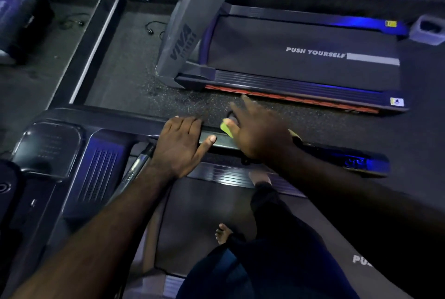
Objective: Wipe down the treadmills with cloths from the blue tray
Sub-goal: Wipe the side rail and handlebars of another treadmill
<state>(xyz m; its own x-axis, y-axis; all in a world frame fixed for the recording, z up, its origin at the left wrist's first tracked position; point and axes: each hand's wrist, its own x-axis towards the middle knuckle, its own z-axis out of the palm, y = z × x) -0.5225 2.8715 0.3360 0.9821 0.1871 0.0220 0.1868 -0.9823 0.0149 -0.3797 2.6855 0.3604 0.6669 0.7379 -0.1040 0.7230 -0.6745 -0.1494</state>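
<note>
I stand on the belt of the near treadmill (183, 221). Its dark side handrail (337, 154) runs left to right in front of me. My right hand (260, 130) presses a yellow-green cloth (226, 128) onto the rail, and only a corner of the cloth shows past the fingers. My left hand (183, 144) rests flat on the rail just left of it, fingers straight and thumb spread. The blue tray is not in view.
A second treadmill (301, 62) marked PUSH YOURSELF lies beyond a strip of speckled rubber floor (144, 91). Its grey upright (190, 28) rises at centre top. The near treadmill's console (48, 149) is at left. My bare feet (224, 233) are on the belt.
</note>
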